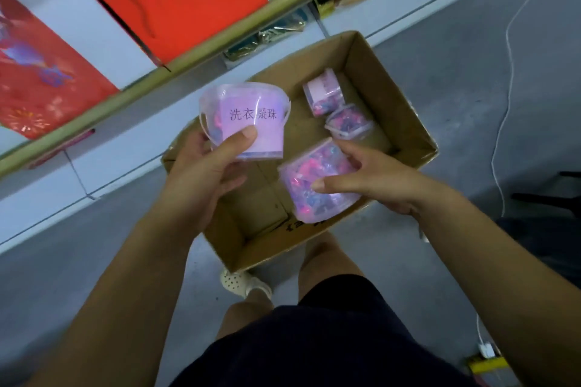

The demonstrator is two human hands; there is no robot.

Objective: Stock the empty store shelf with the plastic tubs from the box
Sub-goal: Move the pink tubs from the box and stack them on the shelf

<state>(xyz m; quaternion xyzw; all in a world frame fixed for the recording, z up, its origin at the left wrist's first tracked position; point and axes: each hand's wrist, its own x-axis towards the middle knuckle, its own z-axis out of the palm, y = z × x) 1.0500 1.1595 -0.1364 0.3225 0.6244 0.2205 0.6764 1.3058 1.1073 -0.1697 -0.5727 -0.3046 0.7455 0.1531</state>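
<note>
An open cardboard box [405, 122] sits on the grey floor below the shelf. My left hand [207, 166] grips a clear plastic tub with a purple label [251, 116] and holds it above the box's left side, thumb pressed on the label. My right hand [367, 176] holds a second clear tub [311, 195] full of pink and blue beads at the box's near edge, thumb and fingers round its side. Two more tubs lie in the box: one on its side at the far end [323, 94], another just behind my right hand [347, 124].
A shelf edge [188, 63] runs diagonally across the top, with a red carton [176, 0] and a red bag [37, 78] on it. A white cable [503, 122] trails over the floor at right. My legs and a white shoe [242, 284] are below the box.
</note>
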